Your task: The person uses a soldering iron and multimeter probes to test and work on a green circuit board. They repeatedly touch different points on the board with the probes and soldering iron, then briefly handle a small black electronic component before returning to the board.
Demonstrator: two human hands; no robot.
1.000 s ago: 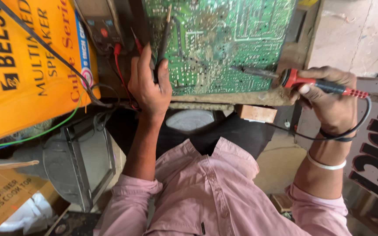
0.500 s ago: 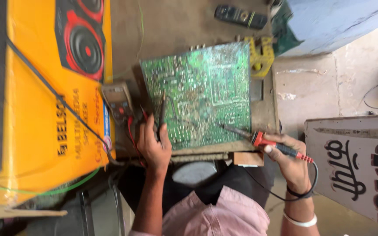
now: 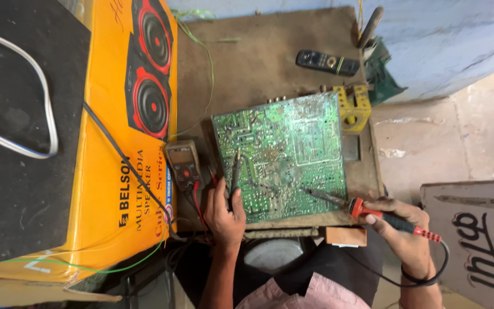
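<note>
A green circuit board (image 3: 284, 151) lies solder side up on a brown workbench (image 3: 258, 63). My left hand (image 3: 224, 214) rests at the board's lower left edge and holds a thin dark probe (image 3: 234, 171) with its tip on the board. My right hand (image 3: 404, 229) grips a red and black soldering iron (image 3: 373, 213) whose metal tip reaches the board's lower right part. A brown multimeter (image 3: 183, 165) sits just left of the board, with red and black leads running down past my left hand.
A large yellow speaker carton (image 3: 124, 171) fills the left side, with black and green wires across it. A black remote (image 3: 327, 62) and a yellow part (image 3: 354, 106) lie beyond the board. A painted sign board (image 3: 481, 240) stands at right.
The view has tilted away from my body, so the whole bench and the remote now show. Both hands keep their tools on the board in about the same places.
</note>
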